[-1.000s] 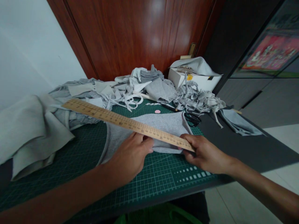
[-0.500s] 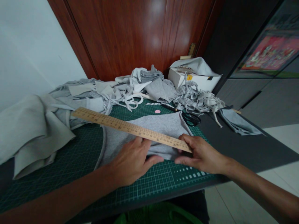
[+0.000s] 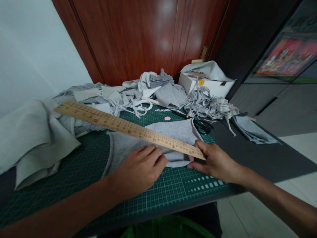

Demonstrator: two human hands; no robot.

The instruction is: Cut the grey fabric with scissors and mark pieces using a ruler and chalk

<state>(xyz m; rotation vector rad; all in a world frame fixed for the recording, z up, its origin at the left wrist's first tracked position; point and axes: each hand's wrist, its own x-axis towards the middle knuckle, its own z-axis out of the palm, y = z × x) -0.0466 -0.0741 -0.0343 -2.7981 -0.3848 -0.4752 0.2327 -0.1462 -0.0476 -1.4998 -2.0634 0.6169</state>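
A wooden ruler [image 3: 133,129] slants over a grey fabric piece [image 3: 121,145], its left end raised towards the camera. My right hand [image 3: 215,162] grips the ruler's right end between thumb and fingers, close to the fabric's near right corner. Below the ruler, my left hand [image 3: 142,168] rests on the fabric's near edge with fingers curled down and pressed together; its fingertips are hidden. The fabric lies on a green cutting mat [image 3: 163,185].
Black scissors [image 3: 203,126], a pen [image 3: 180,114] and a pink disc [image 3: 167,118] lie beyond the fabric. Grey cloth scraps [image 3: 170,94] line the back, beside a white box [image 3: 208,86]. Beige cloth [image 3: 29,135] lies at left.
The ruler's left end has risen and come further left and nearer. My left hand has curled, its thumb drawn in. The fabric's near edge has shifted slightly.
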